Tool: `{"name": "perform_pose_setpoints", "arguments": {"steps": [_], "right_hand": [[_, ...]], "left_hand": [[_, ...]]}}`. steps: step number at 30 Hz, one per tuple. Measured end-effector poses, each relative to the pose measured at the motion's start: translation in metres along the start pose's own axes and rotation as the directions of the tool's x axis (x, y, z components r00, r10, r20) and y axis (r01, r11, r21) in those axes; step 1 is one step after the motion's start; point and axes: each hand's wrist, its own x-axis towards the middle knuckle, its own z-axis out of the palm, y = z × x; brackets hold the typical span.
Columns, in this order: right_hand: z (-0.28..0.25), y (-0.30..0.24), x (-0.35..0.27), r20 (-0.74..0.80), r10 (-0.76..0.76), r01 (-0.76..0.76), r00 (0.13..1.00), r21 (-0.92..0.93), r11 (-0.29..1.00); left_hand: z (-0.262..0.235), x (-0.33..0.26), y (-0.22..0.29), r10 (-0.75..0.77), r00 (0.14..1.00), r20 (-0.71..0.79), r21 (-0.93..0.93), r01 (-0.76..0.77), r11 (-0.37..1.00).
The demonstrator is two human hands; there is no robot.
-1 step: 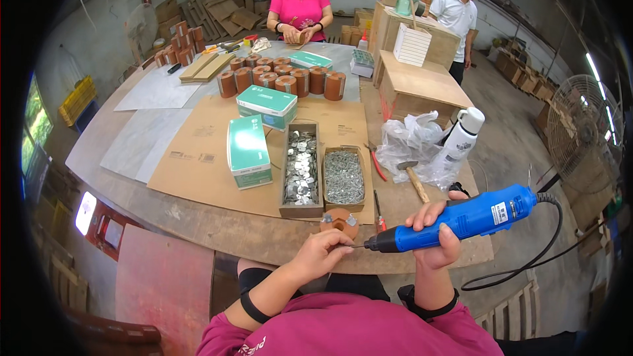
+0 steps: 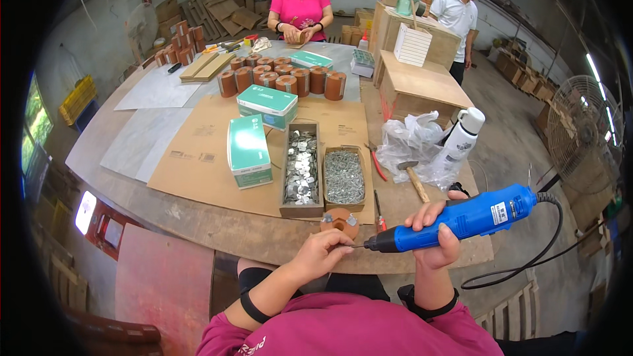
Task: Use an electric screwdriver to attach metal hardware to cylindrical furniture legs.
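Note:
My right hand [image 2: 432,234] is wrapped round a blue electric screwdriver [image 2: 468,217], held level with its black nose pointing left. A thin bit [image 2: 358,246] sticks out of that nose. The fingers of my left hand [image 2: 320,252] pinch the bit's far end; whether a screw is between them is hidden. Just beyond my left fingers, a round brown wooden piece [image 2: 339,223] with small metal plates on top stands at the table's near edge. Behind it are a wooden box of flat metal plates [image 2: 302,168] and a box of screws [image 2: 343,177].
Teal-and-white cartons [image 2: 249,151] stand left of the metal parts. To the right lie a hammer [image 2: 415,181], red-handled pliers [image 2: 378,163], a plastic bag [image 2: 422,138] and a white flask [image 2: 463,135]. Several brown cylinders [image 2: 285,84] stand farther back. A co-worker [image 2: 300,10] works across the table.

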Motion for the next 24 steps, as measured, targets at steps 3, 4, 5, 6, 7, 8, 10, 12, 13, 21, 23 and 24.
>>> {"name": "perform_pose_setpoints", "arguments": {"steps": [3, 4, 5, 6, 7, 8, 10, 12, 13, 21, 23, 24], "right_hand": [[0.004, 0.003, 0.000, 0.025, -0.006, 0.008, 1.000, -0.097, 0.995], [0.007, 0.004, 0.001, 0.023, 0.002, 0.001, 1.000, -0.100, 0.995], [0.011, 0.005, 0.001, 0.024, 0.010, -0.007, 1.000, -0.116, 0.993], [0.015, 0.006, 0.001, 0.022, 0.020, -0.017, 1.000, -0.132, 0.991], [0.017, 0.009, 0.003, 0.016, 0.036, -0.033, 0.999, -0.135, 0.990], [0.020, 0.012, 0.006, 0.038, 0.022, -0.015, 0.999, -0.169, 0.986], [0.025, 0.016, 0.010, 0.084, 0.012, 0.007, 0.996, -0.220, 0.975], [0.031, 0.023, 0.014, 0.099, 0.043, -0.016, 0.994, -0.259, 0.966], [0.033, 0.026, 0.014, 0.126, 0.042, -0.003, 0.991, -0.296, 0.955], [0.039, 0.056, 0.017, 0.116, 0.122, -0.064, 0.986, -0.413, 0.908], [0.039, 0.058, 0.017, 0.152, 0.135, -0.050, 0.979, -0.464, 0.885], [0.039, 0.059, 0.016, 0.153, 0.137, -0.051, 0.979, -0.464, 0.884]], "left_hand": [[-0.002, -0.002, 0.000, 0.039, 0.999, 0.006, 0.052, -0.039, 0.998], [-0.003, -0.002, 0.001, 0.050, 0.999, 0.000, 0.092, -0.050, 0.994], [-0.005, -0.003, 0.001, 0.058, 0.998, -0.006, 0.132, -0.057, 0.990], [-0.007, -0.003, 0.000, 0.045, 0.999, -0.010, 0.126, -0.044, 0.991], [-0.010, -0.001, -0.001, 0.089, 0.996, -0.004, 0.171, -0.087, 0.981], [-0.012, 0.001, -0.001, 0.127, 0.992, 0.004, 0.211, -0.125, 0.970], [-0.014, 0.004, -0.001, 0.173, 0.984, -0.038, 0.259, -0.157, 0.953], [-0.017, 0.005, -0.001, 0.239, 0.969, -0.057, 0.341, -0.207, 0.917], [-0.019, 0.007, 0.001, 0.243, 0.969, -0.037, 0.359, -0.214, 0.908], [-0.015, -0.007, -0.020, 0.170, 0.981, -0.091, 0.454, -0.111, 0.884], [-0.013, -0.008, -0.022, 0.129, 0.987, -0.095, 0.460, -0.071, 0.885], [-0.012, -0.009, -0.024, 0.129, 0.987, -0.097, 0.460, -0.070, 0.885]]}}
